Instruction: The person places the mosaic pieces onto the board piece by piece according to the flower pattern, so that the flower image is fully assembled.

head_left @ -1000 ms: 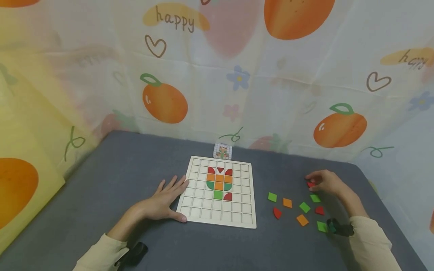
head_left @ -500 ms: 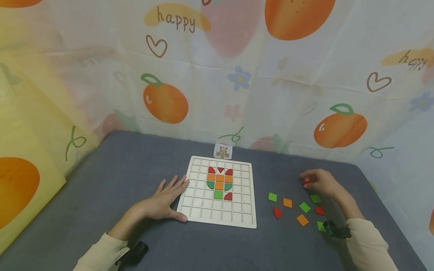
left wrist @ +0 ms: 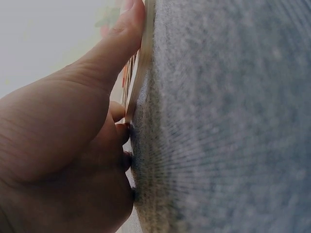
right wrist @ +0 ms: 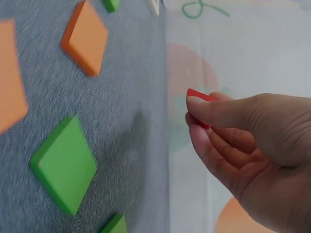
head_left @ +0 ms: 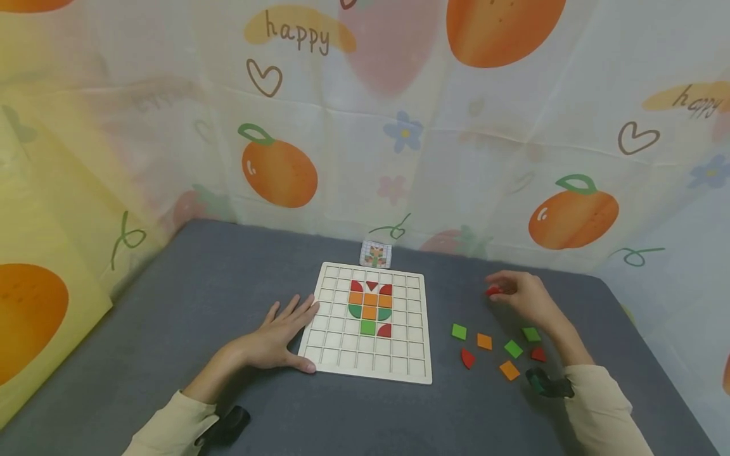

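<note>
A square cream grid board (head_left: 410, 348) lies on the table, bearing a pattern of red, orange and green tiles. My left hand (head_left: 274, 342) rests at the board's left edge, fingers spread and straight, thumb on its near left corner. In the left wrist view the thumb (left wrist: 119, 41) lies along the board's side. Right of the board, my right hand (head_left: 527, 301) pinches a small red tile (right wrist: 199, 94) between thumb and fingertips, raised over the table. Fingers cover much of the tile, leaving its full shape hidden.
Loose tiles lie right of the board: several green squares, such as one green tile (head_left: 459, 331), orange squares (head_left: 484, 342) and red pieces (head_left: 467, 359). A small pattern card (head_left: 376, 254) sits behind the board. A printed curtain (head_left: 456, 158) hangs at the table's back.
My right hand has moved left and slightly away from me, carrying the red tile off from beside the loose pieces. My left hand and the board have stayed put.
</note>
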A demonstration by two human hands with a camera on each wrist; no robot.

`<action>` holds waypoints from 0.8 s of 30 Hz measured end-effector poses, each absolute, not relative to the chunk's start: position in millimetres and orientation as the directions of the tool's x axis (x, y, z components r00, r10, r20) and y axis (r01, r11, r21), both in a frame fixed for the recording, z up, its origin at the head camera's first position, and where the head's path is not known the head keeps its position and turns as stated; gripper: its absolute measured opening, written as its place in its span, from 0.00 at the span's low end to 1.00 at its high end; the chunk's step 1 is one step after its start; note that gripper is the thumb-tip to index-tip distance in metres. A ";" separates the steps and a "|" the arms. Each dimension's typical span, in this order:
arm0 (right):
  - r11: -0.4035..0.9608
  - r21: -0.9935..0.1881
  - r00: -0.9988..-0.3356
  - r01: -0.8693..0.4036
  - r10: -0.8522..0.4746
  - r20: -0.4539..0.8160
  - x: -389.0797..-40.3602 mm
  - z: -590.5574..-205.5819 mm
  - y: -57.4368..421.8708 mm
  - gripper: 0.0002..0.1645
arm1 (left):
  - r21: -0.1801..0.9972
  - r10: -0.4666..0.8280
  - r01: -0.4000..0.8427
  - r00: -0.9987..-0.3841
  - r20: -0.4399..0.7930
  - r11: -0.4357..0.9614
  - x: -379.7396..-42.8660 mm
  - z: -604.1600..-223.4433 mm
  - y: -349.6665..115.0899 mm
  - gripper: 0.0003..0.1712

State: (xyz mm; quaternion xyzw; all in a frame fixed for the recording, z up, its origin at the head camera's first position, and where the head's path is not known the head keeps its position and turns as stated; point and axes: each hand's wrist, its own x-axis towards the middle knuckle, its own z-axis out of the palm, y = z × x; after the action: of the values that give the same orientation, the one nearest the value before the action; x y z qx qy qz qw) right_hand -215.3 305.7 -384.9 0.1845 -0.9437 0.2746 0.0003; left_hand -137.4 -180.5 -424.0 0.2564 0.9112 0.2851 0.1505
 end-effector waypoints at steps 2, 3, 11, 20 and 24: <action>0.769 -0.528 -0.927 -0.360 -0.357 0.111 -214.9 -382.0 299.2 0.20 | 0.601 0.555 0.381 -0.822 -0.127 0.703 -136.8 -424.2 -181.1 0.66; 0.761 -0.530 -0.921 -0.373 -0.372 0.114 -214.8 -380.8 295.9 0.19 | 0.602 0.556 0.382 -0.822 -0.126 0.701 -136.6 -424.4 -181.3 0.66; 0.739 -0.568 -0.921 -0.362 -0.379 0.095 -209.5 -375.5 276.4 0.23 | 0.594 0.558 0.390 -0.821 -0.122 0.704 -137.0 -424.3 -181.4 0.66; 0.724 -0.583 -0.923 -0.369 -0.359 0.140 -213.1 -373.2 251.5 0.22 | 0.597 0.555 0.386 -0.823 -0.123 0.703 -137.6 -423.7 -180.7 0.66; 0.685 -0.613 -0.908 -0.394 -0.394 0.143 -214.2 -375.5 239.7 0.21 | 0.597 0.554 0.383 -0.823 -0.125 0.705 -137.9 -423.5 -180.1 0.66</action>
State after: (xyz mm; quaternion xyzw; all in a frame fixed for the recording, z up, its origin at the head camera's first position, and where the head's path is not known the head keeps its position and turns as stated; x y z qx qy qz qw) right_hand -214.2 239.7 -375.5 0.2147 -0.9179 0.3336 -0.0003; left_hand -137.9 -180.1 -423.5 0.2570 0.9112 0.2853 0.1493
